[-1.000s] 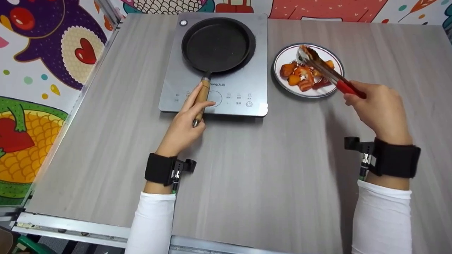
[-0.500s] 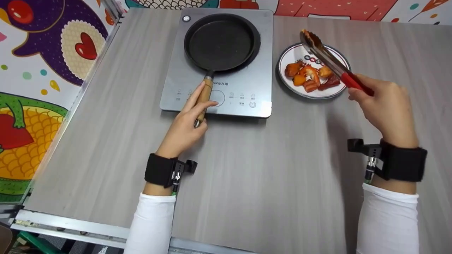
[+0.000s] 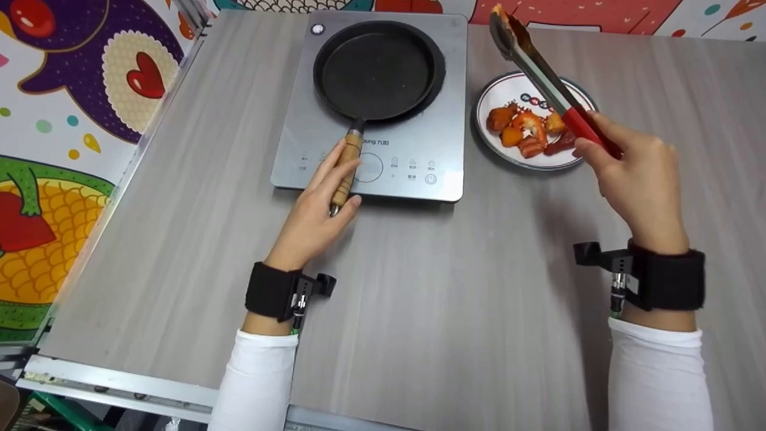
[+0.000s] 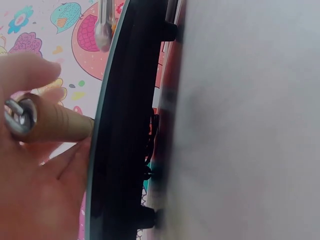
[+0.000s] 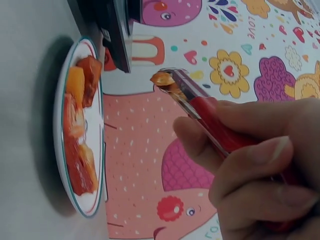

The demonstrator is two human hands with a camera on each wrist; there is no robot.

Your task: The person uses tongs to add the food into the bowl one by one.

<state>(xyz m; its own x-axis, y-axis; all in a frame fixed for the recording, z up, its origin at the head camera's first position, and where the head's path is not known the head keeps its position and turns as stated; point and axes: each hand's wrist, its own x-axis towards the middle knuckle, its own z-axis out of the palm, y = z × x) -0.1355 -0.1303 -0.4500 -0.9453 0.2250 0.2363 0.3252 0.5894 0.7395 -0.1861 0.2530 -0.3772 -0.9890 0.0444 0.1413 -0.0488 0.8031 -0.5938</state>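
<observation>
A black frying pan point(image 3: 376, 75) with a wooden handle sits on the silver induction cooker point(image 3: 299, 140). My left hand point(image 3: 311, 209) holds the handle, its fingers lying over and along the wood and the thumb on the right side. In my right hand point(image 3: 640, 185) are metal tongs point(image 3: 547, 87) with red grips, raised above the far side of a white plate point(image 3: 499, 99). Between the tong tips is a small orange-brown piece of food point(image 5: 162, 79), seen best in the right wrist view. Several cooked food pieces point(image 3: 529, 131) lie on the plate.
The cooker and plate stand side by side on a grey wood-grain table point(image 3: 455, 287). A colourful cartoon wall point(image 3: 143, 78) borders it at the left and back. A metal rail point(image 3: 119, 383) runs along the front edge.
My right hand has lifted the tongs and the food piece from the plate, tips now up and slightly left. The left hand stays at the pan handle, its fingers shifted slightly.
</observation>
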